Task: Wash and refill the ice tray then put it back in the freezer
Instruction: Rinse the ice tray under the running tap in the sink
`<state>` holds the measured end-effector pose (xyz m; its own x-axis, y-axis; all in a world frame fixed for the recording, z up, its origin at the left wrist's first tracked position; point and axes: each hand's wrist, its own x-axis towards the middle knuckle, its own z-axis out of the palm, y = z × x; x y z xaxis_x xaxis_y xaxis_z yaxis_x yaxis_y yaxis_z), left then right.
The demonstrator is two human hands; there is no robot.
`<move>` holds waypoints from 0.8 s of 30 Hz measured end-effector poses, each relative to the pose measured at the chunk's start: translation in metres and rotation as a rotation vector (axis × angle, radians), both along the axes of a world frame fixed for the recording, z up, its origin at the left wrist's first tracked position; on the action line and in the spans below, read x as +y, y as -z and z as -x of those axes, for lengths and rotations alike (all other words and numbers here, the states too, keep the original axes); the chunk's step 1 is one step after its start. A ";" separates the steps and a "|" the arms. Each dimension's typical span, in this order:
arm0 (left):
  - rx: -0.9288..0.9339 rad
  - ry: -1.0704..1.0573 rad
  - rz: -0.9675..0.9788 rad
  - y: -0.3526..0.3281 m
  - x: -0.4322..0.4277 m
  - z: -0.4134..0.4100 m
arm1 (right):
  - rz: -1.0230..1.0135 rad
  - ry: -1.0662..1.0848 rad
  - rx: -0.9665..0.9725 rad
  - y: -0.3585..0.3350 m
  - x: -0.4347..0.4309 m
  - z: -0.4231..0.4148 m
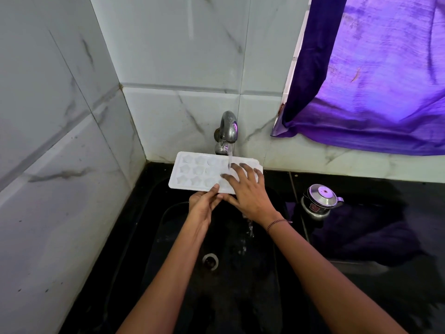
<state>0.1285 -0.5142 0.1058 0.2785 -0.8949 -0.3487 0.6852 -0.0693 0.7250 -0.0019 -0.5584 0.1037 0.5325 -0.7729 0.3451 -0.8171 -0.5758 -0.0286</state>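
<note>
White ice tray point(199, 172) held about level over the black sink point(168, 237), star-shaped cells up, its right part under the thin stream from the steel tap point(227, 131) on the tiled wall. Left hand point(203, 203) pinches the tray's near edge, thumb on top, other fingers under it. Right hand point(248, 191) lies flat on the tray's right end, fingers straight and spread, gripping nothing, with water falling by the fingertips. Small steel pot point(319, 201) on the black table point(397, 189) right of the sink.
</note>
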 end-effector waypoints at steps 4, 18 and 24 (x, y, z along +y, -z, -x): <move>-0.005 -0.020 0.030 -0.002 -0.006 -0.003 | 0.114 0.015 -0.034 0.010 0.004 0.003; -0.003 0.044 0.057 -0.005 -0.009 0.007 | 0.139 -0.034 -0.002 0.005 -0.005 0.014; -0.054 0.071 0.042 -0.007 -0.006 0.005 | 0.141 -0.021 0.026 0.002 -0.009 0.006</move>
